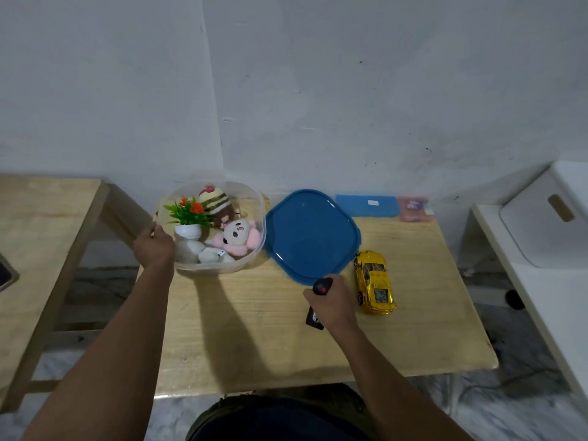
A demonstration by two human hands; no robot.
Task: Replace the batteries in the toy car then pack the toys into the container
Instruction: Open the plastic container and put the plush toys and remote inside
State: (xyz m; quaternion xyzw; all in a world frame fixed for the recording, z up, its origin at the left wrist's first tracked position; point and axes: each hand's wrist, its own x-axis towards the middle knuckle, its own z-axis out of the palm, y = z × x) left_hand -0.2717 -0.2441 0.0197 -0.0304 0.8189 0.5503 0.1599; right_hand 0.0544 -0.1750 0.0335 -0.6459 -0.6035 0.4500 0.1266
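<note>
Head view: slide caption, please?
Left hand holds the toy-filled container; right hand grips a black remote beside the yellow toy car.

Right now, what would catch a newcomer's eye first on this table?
The shiny yellow toy car gleams at the right of the pale wooden table, beside the blue plastic lid. Left of that, the clear plastic container holds plush toys and a small fake potted plant, the left hand holding its rim.

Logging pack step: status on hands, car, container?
Left hand grips rim of clear plastic container. Right hand grips black remote with red button. Yellow toy car on wooden table, unpacked. Square blue lid off, beside container; nothing blocking.
</note>
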